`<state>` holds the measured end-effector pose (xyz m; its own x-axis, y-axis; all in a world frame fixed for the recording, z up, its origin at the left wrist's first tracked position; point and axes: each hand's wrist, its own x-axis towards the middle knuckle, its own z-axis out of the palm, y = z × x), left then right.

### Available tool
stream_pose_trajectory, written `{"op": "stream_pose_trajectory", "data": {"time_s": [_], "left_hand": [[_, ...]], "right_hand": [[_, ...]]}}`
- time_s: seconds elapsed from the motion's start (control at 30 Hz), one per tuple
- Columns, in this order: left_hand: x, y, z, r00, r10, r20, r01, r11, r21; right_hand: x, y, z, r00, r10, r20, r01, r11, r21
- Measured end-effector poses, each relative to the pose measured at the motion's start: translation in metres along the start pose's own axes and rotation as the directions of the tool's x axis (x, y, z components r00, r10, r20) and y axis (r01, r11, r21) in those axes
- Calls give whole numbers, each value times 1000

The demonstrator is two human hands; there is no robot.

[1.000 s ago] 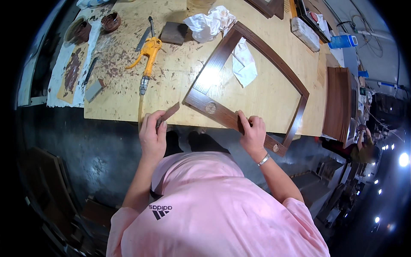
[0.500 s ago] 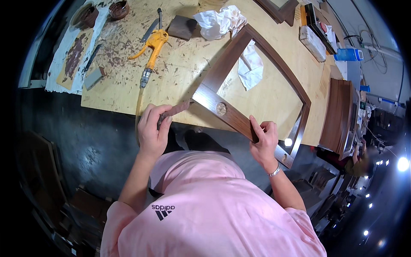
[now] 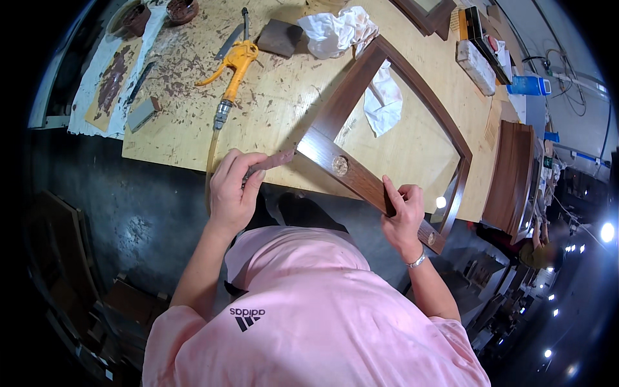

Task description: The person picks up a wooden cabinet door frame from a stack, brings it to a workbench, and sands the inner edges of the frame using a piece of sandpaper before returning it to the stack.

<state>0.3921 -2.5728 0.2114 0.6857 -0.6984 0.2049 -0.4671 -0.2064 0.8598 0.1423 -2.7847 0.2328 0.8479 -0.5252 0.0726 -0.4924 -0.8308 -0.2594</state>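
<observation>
My left hand (image 3: 233, 188) is closed around a putty knife (image 3: 278, 159), its blade coated in reddish-brown paste. The blade's tip is at the left corner of a dark brown wooden door frame (image 3: 362, 178); whether they touch I cannot tell. My right hand (image 3: 403, 216) grips the frame's near rail, index finger laid along its upper face and the thumb side hidden. That rail has a round recess (image 3: 340, 165) with rough bare wood inside, and a second recess (image 3: 431, 238) near its right end. The frame lies tilted over the table's front edge.
On the paste-spotted table (image 3: 174, 145) lie a yellow air blow gun (image 3: 240, 59) with its hose, a dark sanding block (image 3: 279, 37), crumpled white paper (image 3: 338, 32) and a grey block (image 3: 143, 114). Paste containers (image 3: 182, 11) stand far left. Another person (image 3: 538, 248) is at the far right.
The whole view has shifted slightly, so the table's things appear a little further right. The putty knife's tip has come slightly nearer the frame's left corner. Both hands keep their grips.
</observation>
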Motion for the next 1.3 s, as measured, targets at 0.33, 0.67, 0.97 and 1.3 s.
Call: {"op": "stream_pose_trajectory", "data": {"time_s": [0.33,0.67,0.97,1.3], "left_hand": [[2,2,1,1000,-12,-5,12,998,-64],[1,0,5,1000,-16,-3,16,997,-74],[2,-1,7,999,-21,-30,19,998,-62],[4,2,6,999,-8,-36,6,999,-43]], "right_hand": [[2,-2,-3,1000,4,9,-4,1000,-1],[1,-2,-4,1000,10,16,-10,1000,-11],[1,-2,-3,1000,0,7,0,1000,3],[2,-1,-2,1000,-15,-3,15,1000,4]]}}
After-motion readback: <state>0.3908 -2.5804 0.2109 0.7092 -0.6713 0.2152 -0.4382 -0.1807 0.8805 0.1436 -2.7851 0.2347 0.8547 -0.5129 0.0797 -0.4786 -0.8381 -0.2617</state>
